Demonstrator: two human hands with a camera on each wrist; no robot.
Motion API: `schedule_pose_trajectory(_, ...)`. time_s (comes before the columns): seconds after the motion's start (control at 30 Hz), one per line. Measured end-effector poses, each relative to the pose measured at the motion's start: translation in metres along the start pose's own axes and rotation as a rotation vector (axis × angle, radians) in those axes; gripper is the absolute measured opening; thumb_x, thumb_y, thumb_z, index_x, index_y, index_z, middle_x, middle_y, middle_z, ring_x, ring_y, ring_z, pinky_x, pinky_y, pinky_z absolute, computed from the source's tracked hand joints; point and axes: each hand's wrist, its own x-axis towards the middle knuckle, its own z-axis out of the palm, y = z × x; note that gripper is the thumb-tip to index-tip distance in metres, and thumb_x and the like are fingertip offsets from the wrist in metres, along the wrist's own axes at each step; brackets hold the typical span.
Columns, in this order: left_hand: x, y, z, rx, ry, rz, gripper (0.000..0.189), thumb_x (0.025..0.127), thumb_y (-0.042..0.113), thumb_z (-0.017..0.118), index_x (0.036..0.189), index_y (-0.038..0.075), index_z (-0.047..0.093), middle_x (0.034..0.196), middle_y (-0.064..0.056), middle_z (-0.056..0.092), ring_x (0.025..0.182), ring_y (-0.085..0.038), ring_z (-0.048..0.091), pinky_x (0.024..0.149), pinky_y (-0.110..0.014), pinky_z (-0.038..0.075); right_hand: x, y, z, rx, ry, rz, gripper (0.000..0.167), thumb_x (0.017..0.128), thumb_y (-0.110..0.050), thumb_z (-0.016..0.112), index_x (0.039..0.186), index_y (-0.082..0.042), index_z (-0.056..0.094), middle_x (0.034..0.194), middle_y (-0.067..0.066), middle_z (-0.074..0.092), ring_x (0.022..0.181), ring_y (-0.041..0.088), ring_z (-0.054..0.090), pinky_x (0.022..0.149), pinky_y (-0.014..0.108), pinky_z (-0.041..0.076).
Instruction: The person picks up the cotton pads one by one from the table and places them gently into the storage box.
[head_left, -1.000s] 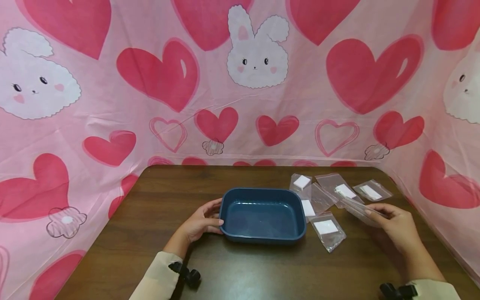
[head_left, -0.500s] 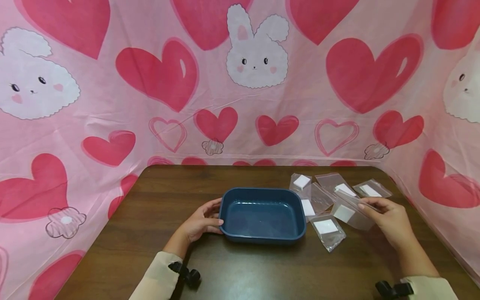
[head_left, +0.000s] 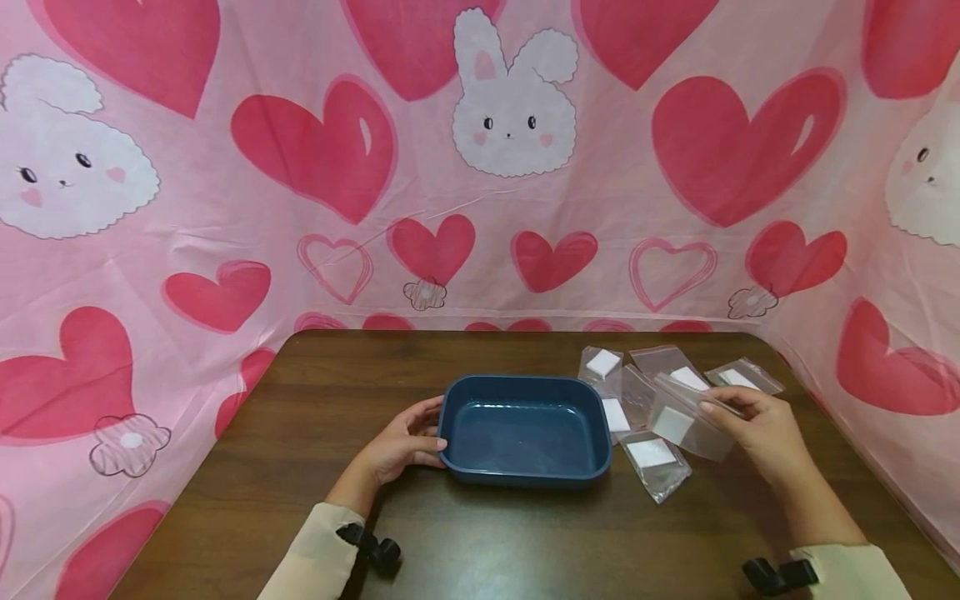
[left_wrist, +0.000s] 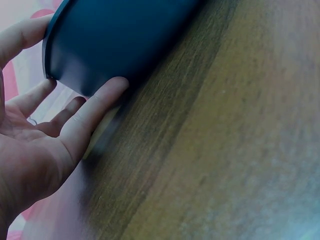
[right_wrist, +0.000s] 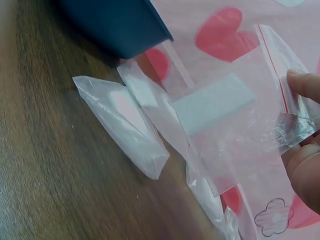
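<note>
My left hand (head_left: 405, 442) rests against the left end of a dark blue rectangular bin (head_left: 525, 482). In the left wrist view, its thumb and fingers (left_wrist: 92, 107) touch the outer wall of the bin (left_wrist: 115, 40). My right hand (head_left: 768, 429) pinches the zip edge of a clear zip-lock bag (head_left: 701, 433), lifted above the table, with a flat white block (right_wrist: 215, 102) inside. Below and behind it, several similar bags lie on the table, among them a front bag (head_left: 660, 467) and a back bag (head_left: 600, 367). The held bag partly hides some of them.
The brown wooden table (head_left: 360, 367) carries the bin and bags. A pink cloth (head_left: 480, 200) with hearts and rabbits hangs behind the table and along its sides. Dark wrist mounts sit on both sleeves (head_left: 315, 546).
My right hand has moved slightly left with the zip-lock bag, which has turned from nearly edge-on to show its flat side and white block. My left hand and the bin have stayed put.
</note>
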Motion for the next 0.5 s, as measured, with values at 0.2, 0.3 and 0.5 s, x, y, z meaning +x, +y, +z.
schedule_pose_trajectory(0.2, 0.001, -0.001, -0.001, 0.006, 0.005, -0.002, 0.071, 0.088, -0.004, 0.061, 0.151, 0.005, 0.029, 0.150, -0.026, 0.031, 0.120, -0.041, 0.052, 0.080, -0.053, 0.055, 0.001, -0.006, 0.009, 0.029, -0.013, -0.016, 0.014, 0.084, 0.004, 0.072, 0.098, 0.000, 0.072, 0.084, -0.017, 0.069, 0.074, 0.000, 0.059, 0.056, 0.016, 0.048)
schedule_pose_trajectory(0.3, 0.001, -0.001, -0.001, 0.005, 0.004, 0.000, 0.071, 0.088, -0.004, 0.061, 0.151, 0.005, 0.029, 0.150, -0.026, 0.031, 0.119, -0.041, 0.053, 0.080, -0.053, 0.055, 0.003, -0.009, 0.012, 0.042, -0.022, -0.014, 0.015, 0.084, 0.004, 0.072, 0.098, 0.001, 0.071, 0.083, -0.016, 0.069, 0.072, 0.001, 0.059, 0.055, 0.017, 0.049)
schedule_pose_trajectory(0.5, 0.001, -0.001, 0.000, 0.004, 0.004, 0.003, 0.071, 0.088, -0.004, 0.061, 0.151, 0.005, 0.029, 0.150, -0.026, 0.032, 0.120, -0.042, 0.052, 0.079, -0.053, 0.056, 0.006, -0.014, 0.018, 0.064, -0.041, -0.030, 0.015, 0.084, 0.004, 0.072, 0.099, 0.000, 0.071, 0.085, -0.016, 0.069, 0.074, 0.002, 0.059, 0.055, 0.017, 0.049)
